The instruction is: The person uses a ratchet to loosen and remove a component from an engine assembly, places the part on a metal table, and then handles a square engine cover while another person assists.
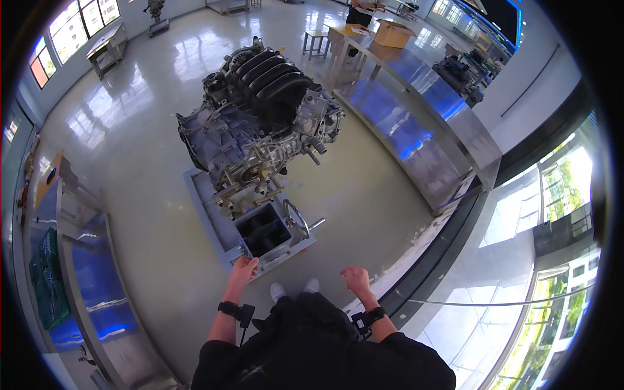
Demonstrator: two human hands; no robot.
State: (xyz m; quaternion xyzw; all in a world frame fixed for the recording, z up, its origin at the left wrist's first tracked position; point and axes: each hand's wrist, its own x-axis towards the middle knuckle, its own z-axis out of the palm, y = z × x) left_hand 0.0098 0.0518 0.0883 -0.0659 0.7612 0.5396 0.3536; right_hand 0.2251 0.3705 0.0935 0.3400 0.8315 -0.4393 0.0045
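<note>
Head view, engine: a large grey metal engine (221, 133) with a ribbed black cover (270, 75) sits in the upper middle, ahead of the person and out of reach of both hands, above the far part of a grey stand.
Stand: the grey base (207, 218) reaches from under the engine toward the person's feet; bracket arms (250, 195) show between it and the engine.
Open box: a square, dark-insided box (290, 235) is at the stand's near end.
Handwheel: a spoked metal wheel (296, 218), with a handle (317, 223) sticking outward, stands just beside the box on its right.
Left hand: the left hand (243, 269) is at the stand's near left corner, fingers bent, close to a small metal part; whether it grasps this or only touches the edge, I cannot tell.
Right hand: the right hand (356, 280) is in the air, right of the stand and apart from it, fingers curled in, nothing visible in it; how tightly they close, I cannot tell.
Wrists: each bears a black strap with a small device.
Left side: a metal worktop (47, 211) carries a green basket (49, 283).
Right side: a long metal worktop (422, 75) carries a cardboard box (392, 34); another person (361, 16) stands near its far end.
</note>
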